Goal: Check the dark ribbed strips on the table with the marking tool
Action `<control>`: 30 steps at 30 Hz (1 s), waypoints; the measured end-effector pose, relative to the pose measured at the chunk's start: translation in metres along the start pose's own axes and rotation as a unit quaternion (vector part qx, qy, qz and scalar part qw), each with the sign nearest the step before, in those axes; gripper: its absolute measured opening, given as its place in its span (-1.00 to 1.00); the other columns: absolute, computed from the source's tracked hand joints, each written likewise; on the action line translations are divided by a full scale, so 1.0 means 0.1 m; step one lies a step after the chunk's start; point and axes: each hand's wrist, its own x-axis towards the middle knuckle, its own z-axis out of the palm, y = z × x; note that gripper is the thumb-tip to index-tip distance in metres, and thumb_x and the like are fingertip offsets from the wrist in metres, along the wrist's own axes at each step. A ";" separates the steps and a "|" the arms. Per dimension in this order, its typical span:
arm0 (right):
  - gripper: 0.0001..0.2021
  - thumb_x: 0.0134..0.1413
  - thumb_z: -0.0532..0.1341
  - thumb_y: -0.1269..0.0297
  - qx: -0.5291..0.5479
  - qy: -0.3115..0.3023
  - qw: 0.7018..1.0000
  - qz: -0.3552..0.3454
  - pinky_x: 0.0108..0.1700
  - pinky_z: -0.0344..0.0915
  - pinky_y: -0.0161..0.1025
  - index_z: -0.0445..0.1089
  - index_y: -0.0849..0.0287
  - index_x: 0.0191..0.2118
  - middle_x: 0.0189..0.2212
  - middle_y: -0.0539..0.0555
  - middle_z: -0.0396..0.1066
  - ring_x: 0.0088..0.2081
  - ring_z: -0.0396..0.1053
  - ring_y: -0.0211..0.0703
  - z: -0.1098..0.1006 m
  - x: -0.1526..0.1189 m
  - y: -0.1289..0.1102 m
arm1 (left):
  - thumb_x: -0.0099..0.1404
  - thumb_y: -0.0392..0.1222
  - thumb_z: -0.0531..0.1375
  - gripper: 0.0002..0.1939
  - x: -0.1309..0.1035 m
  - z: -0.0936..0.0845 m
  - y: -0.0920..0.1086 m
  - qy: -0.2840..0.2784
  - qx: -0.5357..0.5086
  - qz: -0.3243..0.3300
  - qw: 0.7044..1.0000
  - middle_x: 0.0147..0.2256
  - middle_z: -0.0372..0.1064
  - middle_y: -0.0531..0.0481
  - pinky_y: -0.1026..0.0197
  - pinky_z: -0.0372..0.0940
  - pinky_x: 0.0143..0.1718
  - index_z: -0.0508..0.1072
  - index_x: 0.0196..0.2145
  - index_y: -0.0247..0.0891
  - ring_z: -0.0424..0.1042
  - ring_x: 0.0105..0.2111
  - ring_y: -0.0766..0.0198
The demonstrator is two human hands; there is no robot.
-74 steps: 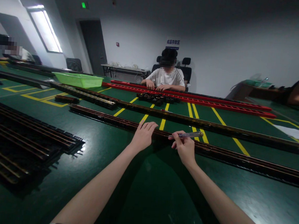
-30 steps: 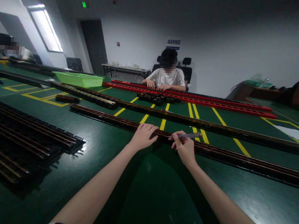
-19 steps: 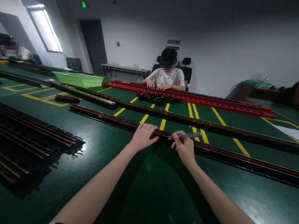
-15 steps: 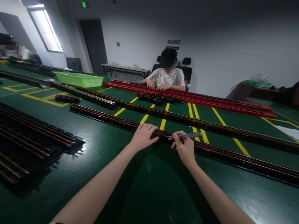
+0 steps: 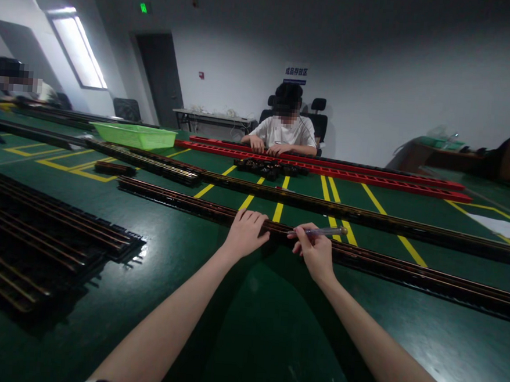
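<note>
A long dark rail with copper-coloured strips [image 5: 389,265] lies across the green table [image 5: 271,332] in front of me. My left hand [image 5: 247,234] rests on the rail with its thumb apart from the fingers and holds nothing. Just to the right, my right hand [image 5: 314,250] is closed around a clear pen-like tool [image 5: 326,231]. The tool's thin tip points left, at the rail between the two hands. What the tip touches is too small to tell.
Several dark rails [image 5: 38,228] lie at the left. Beyond my rail are another long rail [image 5: 366,220], a green basket [image 5: 134,136], black parts [image 5: 267,167] and red racks [image 5: 352,173]. A person [image 5: 285,129] sits opposite; others sit at both sides.
</note>
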 end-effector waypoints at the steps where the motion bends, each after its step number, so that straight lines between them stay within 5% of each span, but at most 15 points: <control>1: -0.64 0.09 0.12 -0.07 0.000 -0.002 1.000 -0.001 -0.63 0.25 -0.32 0.33 0.17 -0.40 -0.41 0.14 0.51 -0.63 0.34 -0.26 0.00 0.00 0.00 | 0.30 -0.08 0.05 -0.70 0.00 0.00 0.00 0.002 0.001 -0.002 1.000 -0.07 0.41 -0.08 -0.05 0.04 0.15 0.36 -0.08 -0.24 0.33 -0.03 0.12; 20: -0.62 0.12 0.09 -0.07 -0.036 0.009 0.999 -0.020 -0.66 0.26 -0.34 0.33 0.18 -0.40 -0.46 0.13 0.52 -0.66 0.34 -0.27 0.01 0.01 0.04 | 0.28 -0.15 0.02 -0.70 -0.01 0.05 0.00 0.020 0.030 -0.045 0.998 -0.11 0.43 -0.12 -0.16 -0.03 0.18 0.40 -0.10 -0.28 0.33 -0.04 0.07; 30: -0.62 0.13 0.09 -0.06 -0.028 0.033 0.999 -0.022 -0.64 0.28 -0.32 0.34 0.19 -0.41 -0.49 0.12 0.49 -0.65 0.35 -0.25 -0.01 -0.01 0.04 | 0.29 -0.26 -0.01 -0.69 -0.03 0.04 -0.02 0.024 0.029 -0.015 0.999 -0.07 0.41 -0.07 -0.15 -0.03 0.17 0.39 -0.06 -0.22 0.32 -0.02 0.12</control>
